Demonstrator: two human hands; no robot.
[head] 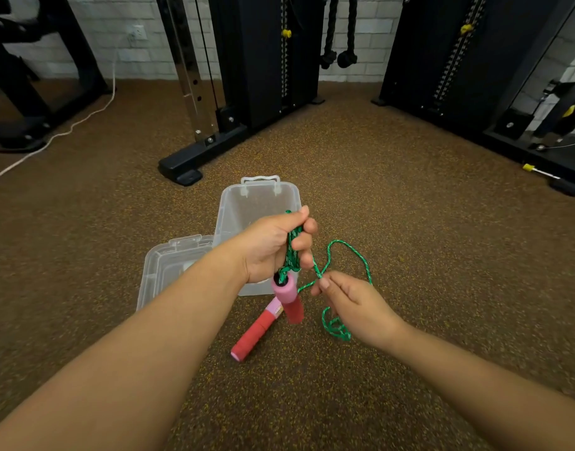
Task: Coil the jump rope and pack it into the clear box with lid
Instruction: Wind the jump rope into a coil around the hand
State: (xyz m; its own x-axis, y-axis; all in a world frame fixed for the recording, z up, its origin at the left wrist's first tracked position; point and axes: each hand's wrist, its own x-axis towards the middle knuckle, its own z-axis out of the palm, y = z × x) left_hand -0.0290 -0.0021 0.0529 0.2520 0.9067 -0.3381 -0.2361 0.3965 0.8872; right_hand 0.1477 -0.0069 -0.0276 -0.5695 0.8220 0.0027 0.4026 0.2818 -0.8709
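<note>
Your left hand [273, 245] grips the coiled rope [292, 252] (handle hanging below); right hand [351, 301], just beside, pinches the slack strand; box [256, 203] lies beyond.

Both bare forearms reached forward from the lower corners of the view, converging toward the middle. The left hand [273, 245] was raised, palm turned inward, its fingers and thumb curled round a bundle of green braided jump rope [292, 252], with a pink-and-red foam handle [287, 296] hanging below the fist. The right hand [351, 304] sat lower and just beside it, knuckles up, thumb and forefinger pinching a single strand of the same rope.
</note>
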